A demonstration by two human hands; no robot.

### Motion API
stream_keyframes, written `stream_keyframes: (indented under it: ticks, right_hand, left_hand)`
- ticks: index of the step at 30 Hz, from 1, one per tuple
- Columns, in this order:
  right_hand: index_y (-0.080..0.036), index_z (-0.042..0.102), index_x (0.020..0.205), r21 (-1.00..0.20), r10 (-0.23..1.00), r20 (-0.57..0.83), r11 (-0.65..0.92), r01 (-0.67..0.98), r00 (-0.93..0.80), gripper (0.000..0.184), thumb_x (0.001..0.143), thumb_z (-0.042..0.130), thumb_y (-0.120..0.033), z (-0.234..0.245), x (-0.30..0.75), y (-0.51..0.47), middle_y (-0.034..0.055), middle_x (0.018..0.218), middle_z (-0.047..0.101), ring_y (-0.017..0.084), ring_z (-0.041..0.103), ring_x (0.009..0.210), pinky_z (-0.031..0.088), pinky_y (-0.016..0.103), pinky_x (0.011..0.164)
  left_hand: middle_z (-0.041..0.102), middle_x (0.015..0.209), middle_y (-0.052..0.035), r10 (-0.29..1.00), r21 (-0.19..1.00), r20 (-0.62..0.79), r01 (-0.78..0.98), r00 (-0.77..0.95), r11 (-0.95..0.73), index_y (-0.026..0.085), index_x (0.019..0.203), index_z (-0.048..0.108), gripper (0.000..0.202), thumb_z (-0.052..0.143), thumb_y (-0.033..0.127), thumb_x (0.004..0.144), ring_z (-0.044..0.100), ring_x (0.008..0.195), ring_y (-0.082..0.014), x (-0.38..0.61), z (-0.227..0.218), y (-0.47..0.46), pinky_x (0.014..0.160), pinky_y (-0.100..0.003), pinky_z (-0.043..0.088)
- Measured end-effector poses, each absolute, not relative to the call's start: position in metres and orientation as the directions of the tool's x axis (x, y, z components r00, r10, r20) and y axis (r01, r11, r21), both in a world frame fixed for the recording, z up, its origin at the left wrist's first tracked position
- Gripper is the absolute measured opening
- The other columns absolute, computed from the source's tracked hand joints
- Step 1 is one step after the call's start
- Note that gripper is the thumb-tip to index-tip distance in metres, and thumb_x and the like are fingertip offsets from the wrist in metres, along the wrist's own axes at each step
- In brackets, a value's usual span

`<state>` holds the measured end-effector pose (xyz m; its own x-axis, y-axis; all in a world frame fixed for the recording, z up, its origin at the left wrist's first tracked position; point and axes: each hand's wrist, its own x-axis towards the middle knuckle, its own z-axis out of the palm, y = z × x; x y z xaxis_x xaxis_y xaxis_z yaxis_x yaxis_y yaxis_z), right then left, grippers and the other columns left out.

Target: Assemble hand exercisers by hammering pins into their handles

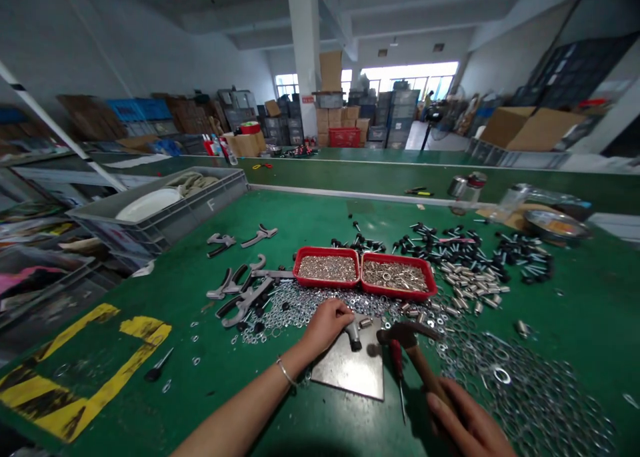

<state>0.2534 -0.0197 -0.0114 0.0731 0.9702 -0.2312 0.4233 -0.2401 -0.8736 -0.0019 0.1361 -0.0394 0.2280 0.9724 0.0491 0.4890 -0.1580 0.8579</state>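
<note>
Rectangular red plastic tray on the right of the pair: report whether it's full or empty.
Full: small silver metal parts cover the whole floor of the rectangular red plastic tray, with only its rim showing around them.

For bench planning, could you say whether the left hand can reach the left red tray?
Probably yes: the left hand lies close to the red tray, with only loose washers between, though it now grips a metal part.

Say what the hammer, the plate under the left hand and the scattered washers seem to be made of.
The hammer looks like a dark steel head on a wooden handle, going by its warm brown surface. The plate seems to be bare steel, dull grey and scuffed. The washers look bright and silvery, probably plated steel.
</note>
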Motion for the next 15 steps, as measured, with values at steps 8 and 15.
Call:
stream_keyframes:
  ticks: [8,15]
  right_hand:
    - [-0.021,0.063,0.109,-0.821,0.963,-0.214,-0.086,0.564,-0.166,0.042,0.093,0.043,-0.054,-0.006,0.247,0.017,0.0054,0.091,0.071,0.023,0.067,0.081,0.052,0.032,0.074]
    - [-0.024,0.054,0.118,-0.724,0.979,-0.056,0.094,0.683,-0.194,0.038,0.098,0.034,-0.049,0.033,0.229,0.04,0.0074,0.099,0.071,0.023,0.067,0.083,0.049,0.031,0.074]
  left_hand:
    - [0.064,0.099,-0.008,0.863,0.506,0.174,0.709,0.475,-0.492,0.016,0.092,0.066,0.014,0.06,0.028,0.087,0.055,0.1,-0.025,-0.006,-0.022,0.128,0.094,-0.042,0.04]
    - [0.054,0.126,-0.0153,0.911,0.581,0.107,0.719,0.397,-0.382,0.017,0.15,0.021,0.105,0.081,0.041,0.067,0.047,0.117,-0.0337,-0.008,-0.039,0.102,0.103,-0.053,0.034]
